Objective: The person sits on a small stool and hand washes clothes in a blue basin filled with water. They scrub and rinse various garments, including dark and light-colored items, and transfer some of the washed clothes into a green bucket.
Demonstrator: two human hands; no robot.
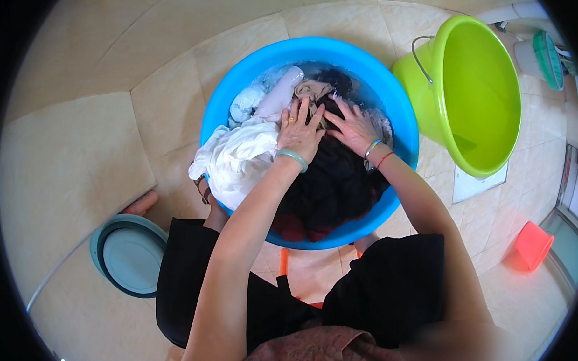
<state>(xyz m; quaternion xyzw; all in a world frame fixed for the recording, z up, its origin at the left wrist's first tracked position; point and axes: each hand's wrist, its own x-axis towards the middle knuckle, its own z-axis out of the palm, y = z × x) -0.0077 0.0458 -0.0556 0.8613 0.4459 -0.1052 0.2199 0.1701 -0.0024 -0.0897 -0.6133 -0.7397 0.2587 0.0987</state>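
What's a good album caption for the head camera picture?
Left hand and right hand on wet laundry in a blue tub.

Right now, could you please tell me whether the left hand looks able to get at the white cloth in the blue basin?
Probably yes: the white cloth lies heaped at the left side of the blue basin, close beside the left hand, and nothing seems to block the way.

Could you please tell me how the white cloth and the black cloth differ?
The white cloth lies at the left and spills over the rim of the blue tub; the black cloth lies nearer the middle, within it. The white cloth is bright, the black cloth dark. Both are bunched up.
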